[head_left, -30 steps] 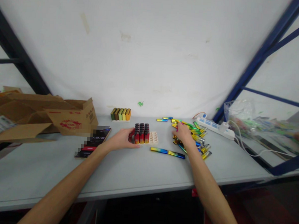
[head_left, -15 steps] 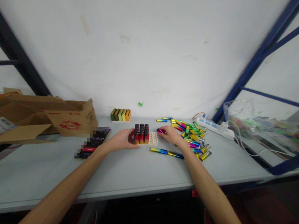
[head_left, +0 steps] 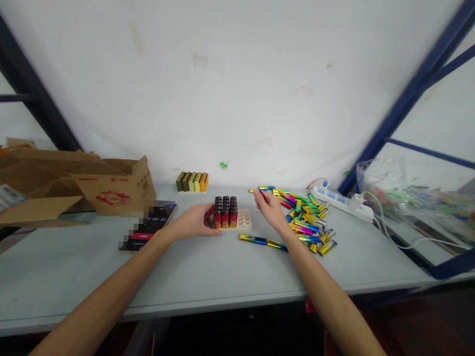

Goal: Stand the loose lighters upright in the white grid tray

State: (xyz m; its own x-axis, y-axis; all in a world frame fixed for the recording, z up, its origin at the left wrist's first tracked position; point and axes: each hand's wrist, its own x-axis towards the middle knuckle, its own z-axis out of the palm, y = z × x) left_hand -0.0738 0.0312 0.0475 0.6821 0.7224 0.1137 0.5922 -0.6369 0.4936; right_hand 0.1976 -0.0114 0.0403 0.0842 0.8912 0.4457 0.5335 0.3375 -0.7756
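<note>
A white tray (head_left: 244, 219) with holes stands in the middle of the table, its left part filled with upright red-and-yellow, black-topped lighters (head_left: 225, 214). My left hand (head_left: 197, 220) curls round the left side of this group, thumb in front and fingers behind. Just right of and above the tray's open holes, my right hand (head_left: 271, 208) is closed in a pinch on a small, dark reddish lighter, mostly hidden by the fingers. Shiny multicoloured lighters (head_left: 309, 224) lie in a loose pile beside that hand. Two blue-and-gold ones (head_left: 253, 239) lie end to end in front of the tray.
A second tray of green, brown and yellow lighters (head_left: 192, 182) stands by the wall. At left are a cardboard box (head_left: 113, 190) and a phone (head_left: 155, 219) showing a timer. A white power strip (head_left: 342, 203) with cables lies right, near a blue frame post (head_left: 400, 107).
My right hand has lifted slightly and turned, with the lighter now more upright and mostly hidden in the fingers. My left hand stays at the tray.
</note>
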